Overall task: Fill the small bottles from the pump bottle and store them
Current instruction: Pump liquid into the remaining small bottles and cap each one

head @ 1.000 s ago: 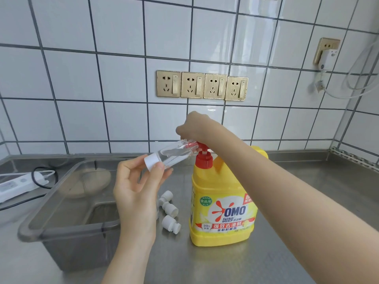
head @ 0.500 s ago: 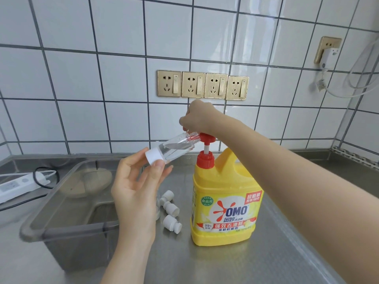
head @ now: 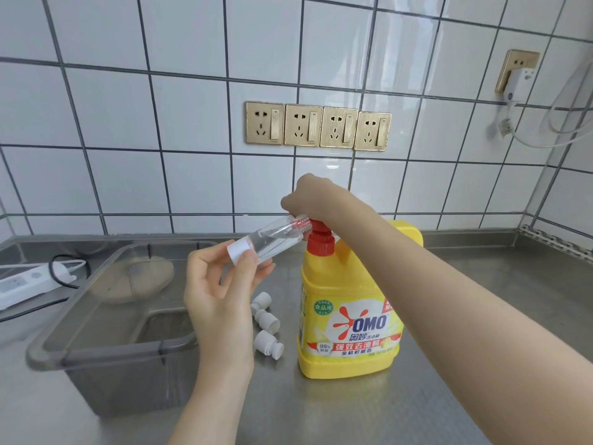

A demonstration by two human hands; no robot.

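Fingers (head: pixel 247 261) of L hand (head: pixel 218 303) pinch small bottle (head: pixel 272 240); R hand (head: pixel 316 197) presses pump (head: pixel 317 224).

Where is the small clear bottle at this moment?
In the head view, the small clear bottle is near the centre, held tilted by the left hand, its open mouth at the red pump of the yellow pump bottle.

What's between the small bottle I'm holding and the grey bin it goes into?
Nothing visible. The small bottle sits in the left hand just right of the grey bin, whose top is open; the loose white caps lie off to the side.
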